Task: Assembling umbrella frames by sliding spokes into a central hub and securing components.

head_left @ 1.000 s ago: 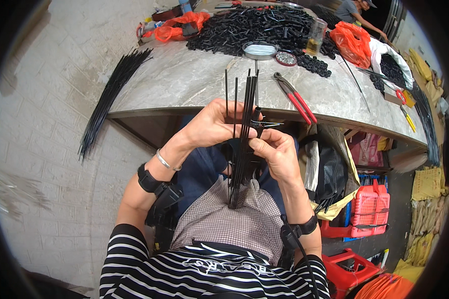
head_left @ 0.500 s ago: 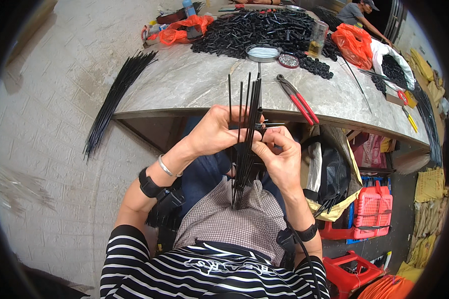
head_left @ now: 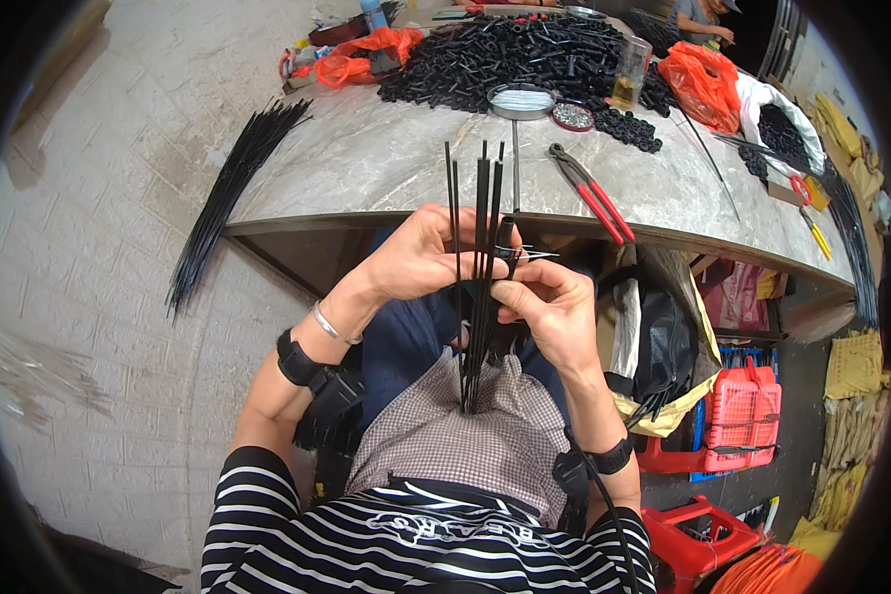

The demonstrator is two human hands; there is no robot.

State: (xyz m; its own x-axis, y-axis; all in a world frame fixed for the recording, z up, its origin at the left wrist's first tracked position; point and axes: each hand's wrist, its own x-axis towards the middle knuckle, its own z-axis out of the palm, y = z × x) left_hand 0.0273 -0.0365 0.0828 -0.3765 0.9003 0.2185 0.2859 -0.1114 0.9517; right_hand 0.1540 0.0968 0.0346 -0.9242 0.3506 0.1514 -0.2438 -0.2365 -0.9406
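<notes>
My left hand [head_left: 421,259] is closed around a bundle of thin black rods [head_left: 480,342], which stand upright in front of my lap and fan apart above the fingers. Beside the rods, at my left fingertips, a short black tube [head_left: 507,234] points up. Several thin silver pins [head_left: 537,254] stick out sideways near it, over my right fingers. My right hand [head_left: 556,312] is closed in a pinch right next to the bundle, thumb against the forefinger. What lies between its fingertips is hidden.
Along the stone-topped table [head_left: 356,168] lie a pile of black tubular parts [head_left: 505,59], a round dish of pins [head_left: 522,100], a small red dish [head_left: 572,117] and red-handled cutters [head_left: 594,194]. More black rods [head_left: 236,203] overhang the left edge. Red stools [head_left: 698,540] stand right.
The rods have shifted slightly left, and the short black tube shows more plainly. My right hand has moved a little lower. The co-worker at the far right has drawn an outstretched arm back.
</notes>
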